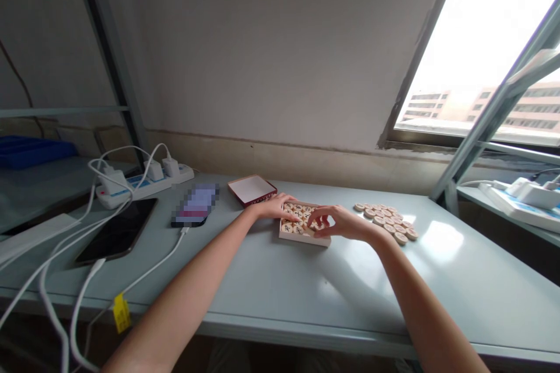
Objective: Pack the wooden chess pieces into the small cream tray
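Note:
A shallow open box [301, 238] stands on the desk, with rows of round wooden Chinese chess pieces [289, 227] in it, dark characters facing up. My left hand [275, 208] grips the box's far left corner, its thumb reaching over the pieces and its fingers along the far side. Over the right part of the box, my right hand [336, 222] is curled in a pinch on a piece at the near edge; that piece is partly covered by the fingertips. To the right, more loose chess pieces [385, 218] lie in a flat group.
A red-edged box lid [252, 188] lies inner side up near the wall. At left are a phone [196, 204] with a lit screen, a dark tablet-like device [118, 230], white cables and a power strip [179, 175]. Another power strip [525, 201] sits at far right beyond a metal post.

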`<action>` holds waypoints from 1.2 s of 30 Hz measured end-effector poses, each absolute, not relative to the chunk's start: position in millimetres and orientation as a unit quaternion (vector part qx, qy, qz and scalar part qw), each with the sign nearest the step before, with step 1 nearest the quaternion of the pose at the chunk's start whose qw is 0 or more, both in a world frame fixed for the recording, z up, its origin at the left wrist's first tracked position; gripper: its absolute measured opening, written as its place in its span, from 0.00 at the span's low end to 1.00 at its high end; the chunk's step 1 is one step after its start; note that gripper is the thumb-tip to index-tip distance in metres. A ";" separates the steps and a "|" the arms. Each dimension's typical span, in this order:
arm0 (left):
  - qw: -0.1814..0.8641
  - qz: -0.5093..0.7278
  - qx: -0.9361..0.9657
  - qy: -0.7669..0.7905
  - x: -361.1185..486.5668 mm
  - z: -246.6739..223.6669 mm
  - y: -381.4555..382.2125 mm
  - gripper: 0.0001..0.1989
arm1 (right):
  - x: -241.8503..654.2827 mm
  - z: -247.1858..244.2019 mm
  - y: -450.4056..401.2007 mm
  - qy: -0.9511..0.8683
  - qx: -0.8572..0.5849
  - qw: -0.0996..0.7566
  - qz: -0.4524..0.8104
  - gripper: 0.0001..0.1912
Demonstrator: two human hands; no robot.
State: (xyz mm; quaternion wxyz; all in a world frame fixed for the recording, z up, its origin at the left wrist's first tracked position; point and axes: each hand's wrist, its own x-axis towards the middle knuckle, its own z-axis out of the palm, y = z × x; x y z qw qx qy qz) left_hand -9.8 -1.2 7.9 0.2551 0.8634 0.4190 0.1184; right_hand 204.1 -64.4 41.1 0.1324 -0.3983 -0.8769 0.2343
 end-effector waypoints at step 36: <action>0.283 0.146 0.855 0.409 -12.3 2.6 3.4 0.32 | 255.5 26.8 -51.2 -0.730 -0.671 0.006 -0.129 0.11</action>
